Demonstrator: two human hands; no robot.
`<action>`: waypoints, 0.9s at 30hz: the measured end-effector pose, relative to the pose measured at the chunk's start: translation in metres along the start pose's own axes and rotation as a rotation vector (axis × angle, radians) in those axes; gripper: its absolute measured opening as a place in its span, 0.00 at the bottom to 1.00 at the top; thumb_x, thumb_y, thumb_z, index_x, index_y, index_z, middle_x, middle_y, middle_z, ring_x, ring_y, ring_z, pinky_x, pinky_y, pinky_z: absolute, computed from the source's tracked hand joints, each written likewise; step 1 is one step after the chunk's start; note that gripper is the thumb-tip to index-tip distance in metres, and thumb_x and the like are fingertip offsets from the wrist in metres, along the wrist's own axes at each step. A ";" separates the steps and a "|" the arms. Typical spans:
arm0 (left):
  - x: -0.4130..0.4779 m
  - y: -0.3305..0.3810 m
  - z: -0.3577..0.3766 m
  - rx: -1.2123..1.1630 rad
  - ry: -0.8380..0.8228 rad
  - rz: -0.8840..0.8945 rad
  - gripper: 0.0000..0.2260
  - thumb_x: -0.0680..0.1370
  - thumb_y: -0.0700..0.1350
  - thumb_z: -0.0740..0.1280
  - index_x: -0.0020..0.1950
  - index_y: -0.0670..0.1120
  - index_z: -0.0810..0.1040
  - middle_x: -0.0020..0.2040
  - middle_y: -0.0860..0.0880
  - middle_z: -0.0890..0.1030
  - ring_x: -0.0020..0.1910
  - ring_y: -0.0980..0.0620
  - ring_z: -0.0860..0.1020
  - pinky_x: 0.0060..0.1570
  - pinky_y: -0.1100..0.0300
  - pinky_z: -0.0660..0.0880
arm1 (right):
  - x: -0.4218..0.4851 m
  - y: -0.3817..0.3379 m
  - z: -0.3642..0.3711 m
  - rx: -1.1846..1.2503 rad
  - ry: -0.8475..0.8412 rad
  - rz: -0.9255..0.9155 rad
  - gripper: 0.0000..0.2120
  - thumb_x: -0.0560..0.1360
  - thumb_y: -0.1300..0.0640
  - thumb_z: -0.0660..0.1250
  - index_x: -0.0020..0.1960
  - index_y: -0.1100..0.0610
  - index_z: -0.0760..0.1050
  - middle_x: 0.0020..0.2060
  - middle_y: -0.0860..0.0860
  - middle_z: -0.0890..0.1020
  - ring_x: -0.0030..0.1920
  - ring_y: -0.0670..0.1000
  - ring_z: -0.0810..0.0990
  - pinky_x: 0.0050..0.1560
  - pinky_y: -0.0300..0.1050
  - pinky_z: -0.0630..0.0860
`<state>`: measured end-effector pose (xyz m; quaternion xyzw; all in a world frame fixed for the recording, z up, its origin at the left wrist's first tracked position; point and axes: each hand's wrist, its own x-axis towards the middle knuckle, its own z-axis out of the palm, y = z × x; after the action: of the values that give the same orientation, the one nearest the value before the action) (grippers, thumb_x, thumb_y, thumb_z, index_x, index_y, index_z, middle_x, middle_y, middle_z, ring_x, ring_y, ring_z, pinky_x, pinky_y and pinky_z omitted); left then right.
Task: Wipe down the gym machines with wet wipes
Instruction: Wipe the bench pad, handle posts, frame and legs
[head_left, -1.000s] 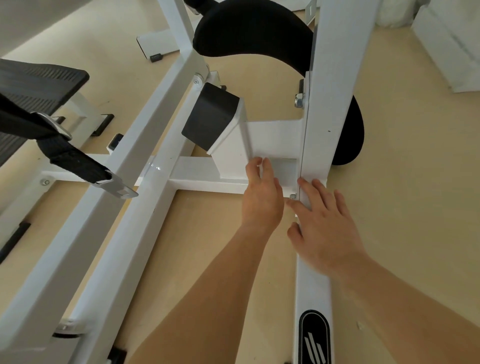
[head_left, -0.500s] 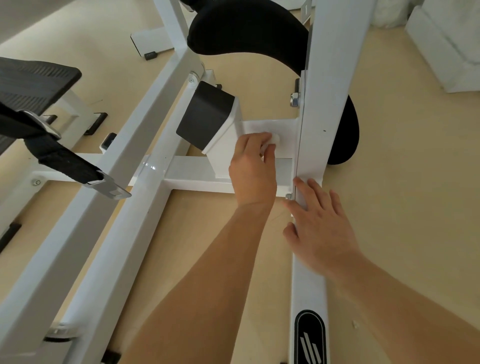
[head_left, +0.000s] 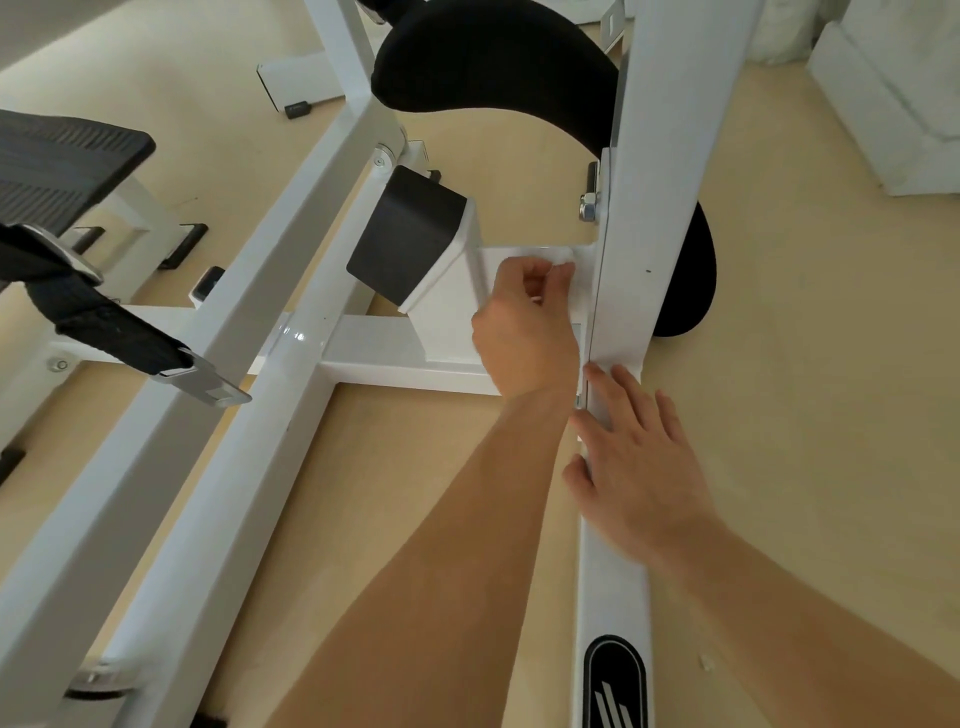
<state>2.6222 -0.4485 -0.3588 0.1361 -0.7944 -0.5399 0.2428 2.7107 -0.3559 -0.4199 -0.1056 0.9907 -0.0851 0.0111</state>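
Observation:
A white steel gym machine frame (head_left: 291, 364) fills the view, with a black curved pad (head_left: 498, 57) above. My left hand (head_left: 524, 332) grips a white wet wipe (head_left: 558, 257) and holds it against the white bracket plate (head_left: 582, 301) beside the upright post (head_left: 654, 208). Only the wipe's top edge shows past my fingers. My right hand (head_left: 644, 467) rests flat, fingers straight, on the base rail (head_left: 613, 587) at the foot of the post.
A black end cap (head_left: 405, 239) closes a white square tube left of my left hand. A black strap with a metal buckle (head_left: 208, 382) hangs at the left under a black ribbed footplate (head_left: 57, 161). Beige floor (head_left: 831, 415) lies to the right, white blocks (head_left: 898, 104) at the far right.
My left hand has slid up the bracket plate from the cross tube to its upper edge, and its fingers have curled round the wipe. My right hand stays on the base rail.

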 end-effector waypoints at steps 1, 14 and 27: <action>0.001 0.008 0.001 -0.032 -0.018 0.038 0.05 0.78 0.49 0.71 0.45 0.48 0.80 0.36 0.57 0.82 0.36 0.59 0.80 0.41 0.63 0.77 | 0.000 0.001 0.001 0.000 0.007 0.002 0.28 0.71 0.47 0.44 0.61 0.51 0.75 0.79 0.52 0.57 0.80 0.56 0.53 0.77 0.62 0.55; -0.007 -0.038 0.004 0.066 -0.122 -0.203 0.07 0.78 0.47 0.71 0.41 0.47 0.78 0.34 0.51 0.83 0.35 0.53 0.81 0.38 0.59 0.74 | -0.001 0.001 0.001 0.000 -0.013 0.000 0.32 0.71 0.45 0.43 0.70 0.48 0.70 0.80 0.51 0.53 0.80 0.56 0.48 0.78 0.61 0.50; -0.001 -0.028 0.003 -0.341 0.147 -0.533 0.07 0.76 0.42 0.74 0.40 0.46 0.79 0.31 0.52 0.83 0.35 0.52 0.85 0.44 0.55 0.83 | -0.001 0.001 0.000 0.020 -0.016 0.003 0.32 0.71 0.45 0.43 0.71 0.47 0.70 0.80 0.51 0.52 0.80 0.55 0.47 0.78 0.61 0.50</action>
<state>2.6198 -0.4567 -0.3861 0.3351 -0.6095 -0.6984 0.1689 2.7111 -0.3544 -0.4206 -0.1047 0.9898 -0.0944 0.0201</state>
